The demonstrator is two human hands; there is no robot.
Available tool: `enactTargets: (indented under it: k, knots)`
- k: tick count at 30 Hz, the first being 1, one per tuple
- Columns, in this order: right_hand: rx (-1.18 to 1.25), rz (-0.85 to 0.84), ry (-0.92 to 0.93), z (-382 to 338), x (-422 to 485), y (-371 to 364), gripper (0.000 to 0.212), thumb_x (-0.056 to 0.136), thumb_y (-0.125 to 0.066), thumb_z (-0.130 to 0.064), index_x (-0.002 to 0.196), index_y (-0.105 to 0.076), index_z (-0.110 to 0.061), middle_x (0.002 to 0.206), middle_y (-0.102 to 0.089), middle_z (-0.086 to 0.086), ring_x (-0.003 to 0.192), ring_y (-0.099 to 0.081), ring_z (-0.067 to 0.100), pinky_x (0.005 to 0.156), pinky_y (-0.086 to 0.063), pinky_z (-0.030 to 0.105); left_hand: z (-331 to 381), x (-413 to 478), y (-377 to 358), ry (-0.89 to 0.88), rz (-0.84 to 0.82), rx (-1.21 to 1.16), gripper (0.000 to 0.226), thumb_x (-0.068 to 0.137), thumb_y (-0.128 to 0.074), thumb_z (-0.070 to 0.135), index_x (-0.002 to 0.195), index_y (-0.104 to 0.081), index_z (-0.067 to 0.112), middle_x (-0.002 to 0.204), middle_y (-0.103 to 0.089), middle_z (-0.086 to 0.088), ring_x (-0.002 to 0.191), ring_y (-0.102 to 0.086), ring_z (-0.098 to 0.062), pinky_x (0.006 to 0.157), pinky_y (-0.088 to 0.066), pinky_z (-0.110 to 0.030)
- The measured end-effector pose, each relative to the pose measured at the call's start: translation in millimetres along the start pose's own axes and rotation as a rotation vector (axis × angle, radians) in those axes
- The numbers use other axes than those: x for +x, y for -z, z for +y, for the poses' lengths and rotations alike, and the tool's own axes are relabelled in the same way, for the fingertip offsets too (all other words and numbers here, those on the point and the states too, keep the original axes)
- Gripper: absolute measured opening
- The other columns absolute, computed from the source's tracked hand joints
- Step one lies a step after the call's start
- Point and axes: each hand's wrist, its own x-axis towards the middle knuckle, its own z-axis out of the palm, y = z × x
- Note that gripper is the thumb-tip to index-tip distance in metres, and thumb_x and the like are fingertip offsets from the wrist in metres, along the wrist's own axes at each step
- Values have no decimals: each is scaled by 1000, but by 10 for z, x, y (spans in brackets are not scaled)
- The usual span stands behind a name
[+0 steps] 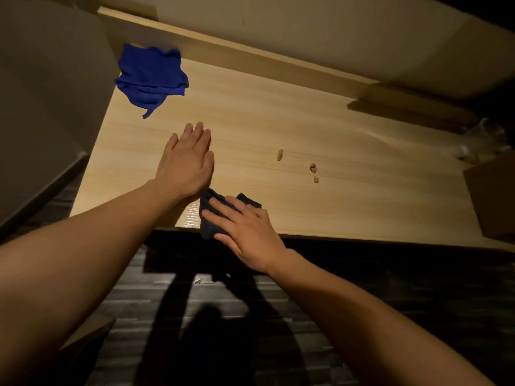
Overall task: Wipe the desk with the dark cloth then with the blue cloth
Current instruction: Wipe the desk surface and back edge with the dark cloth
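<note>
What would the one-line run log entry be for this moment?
phase: dark-cloth wipe | right hand: flat on dark cloth at desk front edge | left hand: flat, empty | blue cloth: untouched, far-left | crumbs: remaining

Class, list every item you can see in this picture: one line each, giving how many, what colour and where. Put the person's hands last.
desk: one, light wood, fills the middle of the view
blue cloth: one, bright blue, crumpled at the far left corner
dark cloth: one, dark navy, at the near edge under the right hand
crumbs: three small bits, tan, right of centre
clear plastic: one crumpled piece, far right edge
box: one, brown, right edge
left hand: flat, open on the desk
right hand: pressing the dark cloth
</note>
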Motion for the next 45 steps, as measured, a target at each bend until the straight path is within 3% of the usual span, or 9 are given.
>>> enactTargets:
  k: [3,7,12,16,21,26,29,35,45]
  knots:
    - [105,5,49,-77,-114,-12,48,104,-44,-41,150,-50,-32,162,-40,-8,145,-35,23,96,-34,42,157,30,-24,-3,-12,-43,60,113,-29,35,168,-25,11,177,-17,-10,164,-10,-29,130,-9,-51]
    - [420,-28,12,39,-155,190,40,105,-47,-34,140,-59,-21,147,-58,-2,134,-47,25,96,-37,44,336,194,-71,-8,-12,-60,62,112,-30,38,168,-24,13,178,-16,-9,164,-8,-28,130,-9,-52]
    - [524,294,-121,756,107,763,30,102,-51,-21,128,-67,-21,134,-67,-1,122,-56,25,103,-41,52,498,419,-204,60,-48,-11,66,112,-24,46,170,-16,16,179,-9,-8,165,-2,-28,130,-6,-53]
    - [338,340,-190,1540,719,1242,26,107,-49,-19,125,-66,-28,134,-65,-6,126,-51,26,100,-38,50,528,425,-322,119,-51,89,71,110,-13,54,171,-6,18,179,-1,-5,165,4,-25,131,-1,-51]
    - [8,227,-155,2467,1658,1378,30,109,-47,-30,135,-61,-30,145,-58,-3,132,-47,28,99,-36,49,540,434,-363,136,-30,139,71,110,-13,55,171,-5,21,179,2,-1,165,7,-20,132,1,-48]
    - [-176,73,-45,2972,2179,1226,49,109,-35,-50,153,-45,-31,163,-40,-2,143,-35,33,101,-34,48,549,437,-408,160,-19,193,71,109,-13,57,171,-8,23,179,0,1,165,6,-17,132,-2,-48]
    - [-220,42,6,3022,2181,1129,56,106,-23,-61,158,-31,-42,167,-30,-7,146,-29,29,103,-29,48,547,443,-414,167,-32,216,70,110,-15,56,171,-6,23,179,1,2,164,8,-17,132,-3,-48]
    - [-142,-8,20,2863,2002,993,53,106,-15,-60,158,-22,-50,170,-21,-13,156,-11,25,116,-14,58,566,446,-385,171,-52,242,70,110,-12,57,171,-2,24,179,5,3,164,11,-16,132,0,-47]
    - [-130,-11,85,2217,1231,677,53,107,-18,-55,159,-22,-48,169,-21,-14,156,-15,21,115,-18,54,595,457,-343,167,-67,205,70,109,-6,56,171,-1,24,179,6,3,164,10,-16,132,1,-48]
